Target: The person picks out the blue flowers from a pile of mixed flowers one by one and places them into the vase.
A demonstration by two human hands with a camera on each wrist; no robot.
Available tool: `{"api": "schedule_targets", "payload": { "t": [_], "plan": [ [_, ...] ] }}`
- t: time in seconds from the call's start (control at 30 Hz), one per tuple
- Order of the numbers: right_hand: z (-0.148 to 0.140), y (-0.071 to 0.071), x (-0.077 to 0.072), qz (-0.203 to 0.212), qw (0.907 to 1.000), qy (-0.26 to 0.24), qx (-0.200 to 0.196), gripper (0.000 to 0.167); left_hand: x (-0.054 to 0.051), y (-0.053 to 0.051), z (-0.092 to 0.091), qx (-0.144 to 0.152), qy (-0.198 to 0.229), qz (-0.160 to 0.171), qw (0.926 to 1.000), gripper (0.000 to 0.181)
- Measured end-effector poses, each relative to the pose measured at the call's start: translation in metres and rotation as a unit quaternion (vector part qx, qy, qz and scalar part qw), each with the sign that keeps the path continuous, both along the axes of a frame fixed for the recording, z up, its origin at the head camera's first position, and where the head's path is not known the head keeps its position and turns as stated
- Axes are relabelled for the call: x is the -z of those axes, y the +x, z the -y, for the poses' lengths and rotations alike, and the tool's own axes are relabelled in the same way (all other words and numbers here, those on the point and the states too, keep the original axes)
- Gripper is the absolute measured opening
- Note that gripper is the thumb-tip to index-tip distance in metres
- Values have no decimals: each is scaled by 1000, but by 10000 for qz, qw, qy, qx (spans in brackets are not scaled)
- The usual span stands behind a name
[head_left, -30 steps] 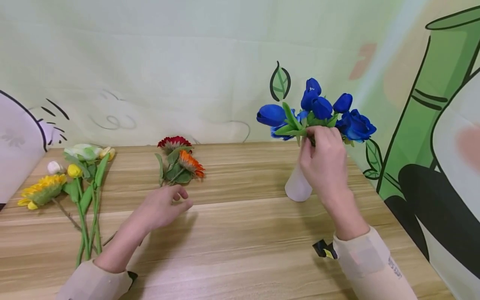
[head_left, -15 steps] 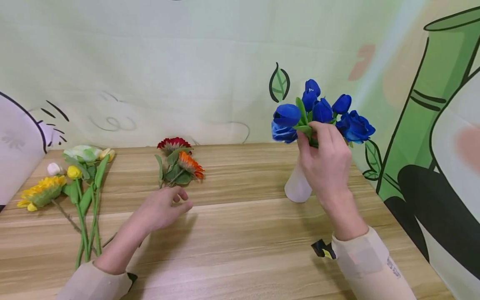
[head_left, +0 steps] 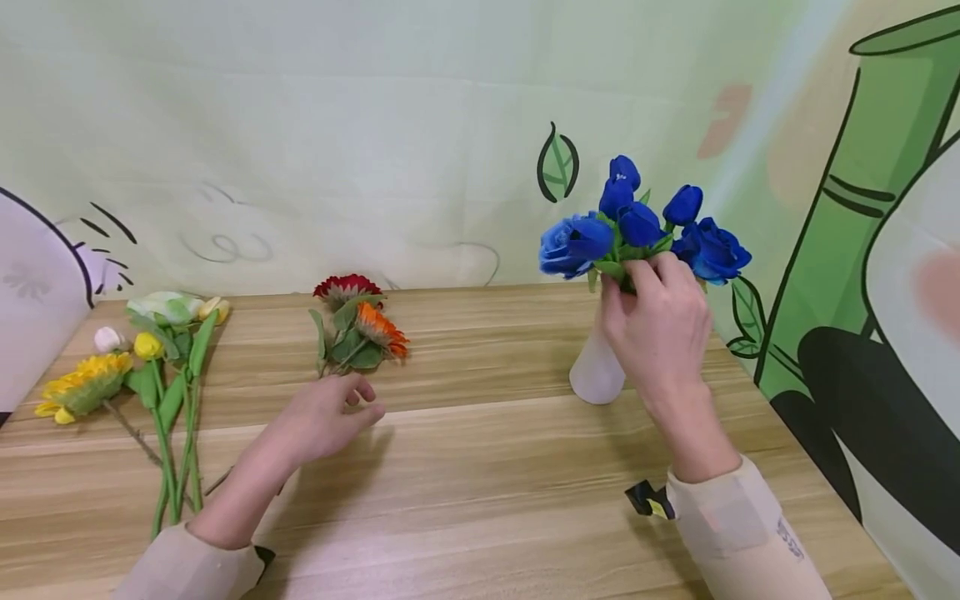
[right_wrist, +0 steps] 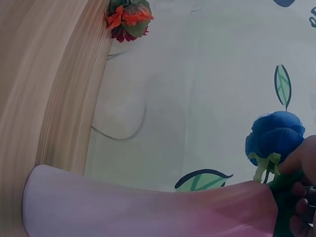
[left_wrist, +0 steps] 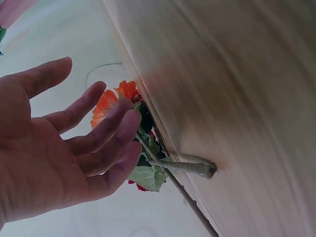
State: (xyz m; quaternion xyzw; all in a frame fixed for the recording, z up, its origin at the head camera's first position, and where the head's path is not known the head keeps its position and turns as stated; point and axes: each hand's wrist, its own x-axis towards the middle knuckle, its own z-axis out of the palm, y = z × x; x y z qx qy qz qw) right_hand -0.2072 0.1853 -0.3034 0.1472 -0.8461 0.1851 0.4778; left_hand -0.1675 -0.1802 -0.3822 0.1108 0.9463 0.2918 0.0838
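A white vase (head_left: 596, 375) stands on the table at the right, filled with blue artificial roses and tulips. At its mouth my right hand (head_left: 660, 333) pinches the green stem and leaves of a blue tulip (head_left: 590, 237); its fingertips are partly hidden among the foliage. That tulip's bloom overlaps a lighter blue rose (head_left: 557, 248). In the right wrist view the vase (right_wrist: 148, 210) lies across the bottom, with a blue rose (right_wrist: 276, 138) beside the fingers. My left hand (head_left: 318, 421) hovers, fingers loosely bent and holding nothing, near the orange flower (head_left: 382, 327) and the red flower (head_left: 348, 287).
On the left of the wooden table (head_left: 450, 500) lie a yellow sunflower (head_left: 86, 383), a yellow tulip (head_left: 148, 344), a white bud (head_left: 110, 338) and a pale green bloom (head_left: 168, 306). A printed backdrop (head_left: 337, 167) rises behind the table.
The blue tulip in my right hand has swung rightward and lower, from out at the left to over the lighter rose. My left hand has stayed in place.
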Motion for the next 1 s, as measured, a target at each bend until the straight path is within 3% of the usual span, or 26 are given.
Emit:
{"api": "schedule_targets", "payload": {
  "t": [0.4, 0.6, 1.0],
  "plan": [
    [6, 2, -10, -497, 9977, -293, -360, 26, -1, -2, 0, 35, -21, 25, 10000, 29],
    [2, 1, -13, -477, 9987, 19, -200, 26, -2, -1, -1, 63, -47, 17, 10000, 29],
    [-1, -3, -5, -399, 9991, -103, -27, 24, -2, 0, 0, 90, -50, 33, 9999, 32]
  ]
}}
